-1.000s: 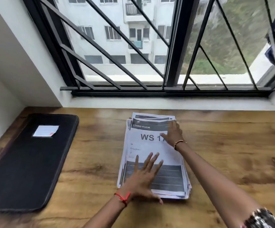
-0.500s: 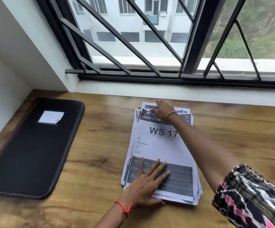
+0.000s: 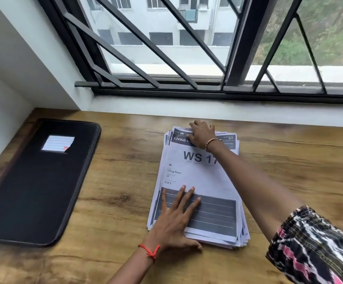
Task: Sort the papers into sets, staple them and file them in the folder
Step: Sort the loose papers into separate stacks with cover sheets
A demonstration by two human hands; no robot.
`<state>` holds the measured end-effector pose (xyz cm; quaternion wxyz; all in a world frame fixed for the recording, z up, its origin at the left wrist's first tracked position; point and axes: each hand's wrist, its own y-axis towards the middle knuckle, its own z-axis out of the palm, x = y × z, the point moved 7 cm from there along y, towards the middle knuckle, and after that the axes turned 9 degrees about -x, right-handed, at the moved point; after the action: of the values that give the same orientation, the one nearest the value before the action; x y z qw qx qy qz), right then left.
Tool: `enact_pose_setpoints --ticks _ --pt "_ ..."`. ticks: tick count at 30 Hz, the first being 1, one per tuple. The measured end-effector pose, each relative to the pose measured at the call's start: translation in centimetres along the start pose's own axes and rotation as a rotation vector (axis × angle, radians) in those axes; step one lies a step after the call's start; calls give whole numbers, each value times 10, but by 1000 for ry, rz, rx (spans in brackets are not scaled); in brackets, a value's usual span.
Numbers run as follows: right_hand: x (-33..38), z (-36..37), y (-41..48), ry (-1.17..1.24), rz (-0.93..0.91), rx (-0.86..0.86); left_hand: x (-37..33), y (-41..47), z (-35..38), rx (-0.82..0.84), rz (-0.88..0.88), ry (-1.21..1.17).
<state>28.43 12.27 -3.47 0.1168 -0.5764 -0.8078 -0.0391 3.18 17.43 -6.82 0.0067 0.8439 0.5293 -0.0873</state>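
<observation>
A loose stack of printed papers [image 3: 199,177] lies in the middle of the wooden desk; its top sheet reads "WS 17", "Living Room" and "2 of 3". My left hand [image 3: 176,220] lies flat with fingers spread on the near part of the top sheet. My right hand [image 3: 201,134] reaches across to the far edge of the stack, its fingers resting on the top sheets there. A closed black zip folder [image 3: 33,191] with a small lined label lies flat at the left. No stapler is in view.
The wooden desk [image 3: 299,171] runs to a white sill and a window with black bars [image 3: 187,87] at the back. A white wall [image 3: 2,119] closes the left side, next to the folder.
My right hand slid from the stack's right side up to its far top edge. The left hand stayed pressed on the near part. The view tilted down and moved closer.
</observation>
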Motion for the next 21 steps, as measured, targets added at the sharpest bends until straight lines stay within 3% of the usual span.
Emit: enact_pose_setpoints --ticks 9,15,18,21 --pt "8 -7 13 34 -4 72 0 -1 -1 -8 52 38" --pt "7 -2 3 -84 -21 70 -1 -2 -5 -46 42 2" --pt "2 -2 -4 -83 16 29 5 5 -19 -101 -9 -110" --pt "-19 -12 -14 23 165 -94 33 17 -35 -223 -213 -274"
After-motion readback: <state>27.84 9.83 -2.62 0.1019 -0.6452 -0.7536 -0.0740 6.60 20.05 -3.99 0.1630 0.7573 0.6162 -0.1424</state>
